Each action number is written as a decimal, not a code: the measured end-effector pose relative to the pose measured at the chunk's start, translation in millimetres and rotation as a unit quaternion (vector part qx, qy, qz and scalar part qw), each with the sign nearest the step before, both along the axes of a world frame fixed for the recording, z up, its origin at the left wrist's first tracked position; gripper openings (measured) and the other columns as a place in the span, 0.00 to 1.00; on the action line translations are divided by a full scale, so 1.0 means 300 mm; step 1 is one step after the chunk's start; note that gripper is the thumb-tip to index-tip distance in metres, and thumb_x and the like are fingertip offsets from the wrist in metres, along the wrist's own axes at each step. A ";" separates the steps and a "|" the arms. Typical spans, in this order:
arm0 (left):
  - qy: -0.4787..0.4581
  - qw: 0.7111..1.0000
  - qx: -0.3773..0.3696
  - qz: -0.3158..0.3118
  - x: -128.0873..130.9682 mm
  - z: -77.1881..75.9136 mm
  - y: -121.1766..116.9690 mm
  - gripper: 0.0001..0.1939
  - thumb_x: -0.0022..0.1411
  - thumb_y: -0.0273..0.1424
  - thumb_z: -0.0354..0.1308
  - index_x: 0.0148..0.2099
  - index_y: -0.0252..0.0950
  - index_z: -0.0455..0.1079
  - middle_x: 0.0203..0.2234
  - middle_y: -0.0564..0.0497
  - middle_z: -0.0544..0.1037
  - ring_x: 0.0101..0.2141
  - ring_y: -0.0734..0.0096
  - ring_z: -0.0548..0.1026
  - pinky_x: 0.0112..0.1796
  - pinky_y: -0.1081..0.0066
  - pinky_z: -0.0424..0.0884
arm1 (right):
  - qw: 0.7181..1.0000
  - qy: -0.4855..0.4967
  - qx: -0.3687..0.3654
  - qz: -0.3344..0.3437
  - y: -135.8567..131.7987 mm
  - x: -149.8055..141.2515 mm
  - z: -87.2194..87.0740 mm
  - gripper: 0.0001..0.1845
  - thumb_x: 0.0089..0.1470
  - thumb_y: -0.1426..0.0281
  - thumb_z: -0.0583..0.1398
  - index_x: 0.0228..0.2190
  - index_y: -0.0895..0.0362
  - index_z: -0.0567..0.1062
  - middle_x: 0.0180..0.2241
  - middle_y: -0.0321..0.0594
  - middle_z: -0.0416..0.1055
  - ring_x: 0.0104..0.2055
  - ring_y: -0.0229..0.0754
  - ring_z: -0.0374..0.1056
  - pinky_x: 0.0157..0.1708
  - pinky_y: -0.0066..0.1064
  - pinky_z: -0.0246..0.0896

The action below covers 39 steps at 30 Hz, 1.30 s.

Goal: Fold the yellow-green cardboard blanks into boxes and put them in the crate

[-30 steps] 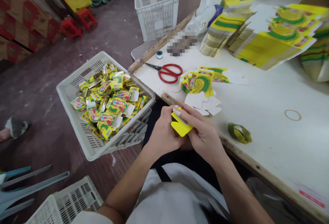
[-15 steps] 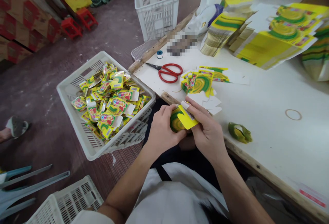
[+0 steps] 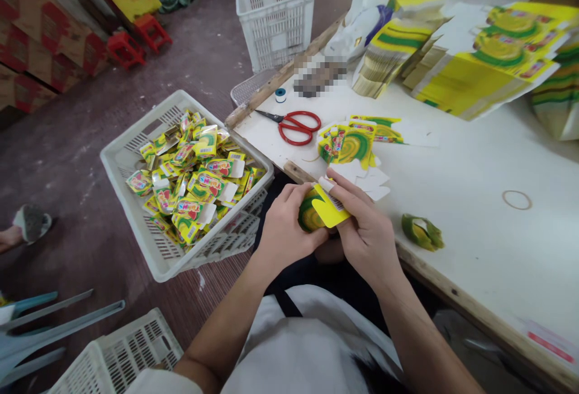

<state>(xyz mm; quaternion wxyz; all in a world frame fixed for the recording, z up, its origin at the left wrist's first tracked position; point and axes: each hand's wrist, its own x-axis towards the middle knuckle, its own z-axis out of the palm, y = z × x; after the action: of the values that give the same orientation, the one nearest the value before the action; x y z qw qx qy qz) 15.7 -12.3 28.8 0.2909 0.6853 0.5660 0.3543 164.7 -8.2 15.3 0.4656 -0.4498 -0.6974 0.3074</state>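
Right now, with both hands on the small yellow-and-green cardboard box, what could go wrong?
The right hand grips the box by its protruding yellow flap, which might crease. The red-handled metal scissors lie with their dark tip near the table's wooden edge strip, so a stray bump could knock them off.

We see a soft, rather grey light, brighter on the white tabletop (image 3: pixel 470 171) and dimmer on the floor (image 3: pixel 76 165). We notice weak shadows, slightly smeared details on the carton stack (image 3: pixel 468 89), coarse pixel squares covering one spot of the tabletop, and stretched shapes toward the edges
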 end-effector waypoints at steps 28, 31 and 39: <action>0.024 0.999 0.035 0.000 -0.017 -0.029 -0.006 0.26 0.47 0.25 0.64 0.49 0.38 0.61 0.44 0.47 0.70 0.46 0.58 0.73 0.47 0.59 0.72 | 0.995 -0.067 0.027 0.067 0.015 0.023 -0.010 0.30 0.59 0.80 0.53 0.59 0.45 0.69 0.66 0.40 0.59 0.65 0.49 0.60 0.60 0.46 0.65; 0.021 0.999 0.028 -0.011 -0.041 -0.027 0.000 0.30 0.46 0.28 0.67 0.50 0.38 0.61 0.42 0.48 0.74 0.43 0.59 0.76 0.45 0.60 0.74 | 0.991 -0.095 0.023 0.093 0.019 0.053 -0.021 0.25 0.59 0.80 0.54 0.52 0.46 0.76 0.67 0.39 0.58 0.64 0.50 0.63 0.58 0.45 0.67; 0.027 0.995 0.012 -0.100 -0.091 -0.023 0.017 0.40 0.46 0.31 0.71 0.57 0.40 0.55 0.43 0.47 0.79 0.42 0.60 0.80 0.44 0.63 0.75 | 0.984 -0.112 -0.013 0.140 0.012 0.112 -0.048 0.22 0.58 0.79 0.55 0.48 0.49 0.79 0.64 0.44 0.63 0.62 0.52 0.65 0.56 0.46 0.68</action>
<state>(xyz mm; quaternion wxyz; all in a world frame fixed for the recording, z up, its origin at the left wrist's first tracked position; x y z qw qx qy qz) -11.7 -7.3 22.1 0.3013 0.7512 0.4981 0.3111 198.3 -4.7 1.0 0.3309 -0.3857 -0.7972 0.3259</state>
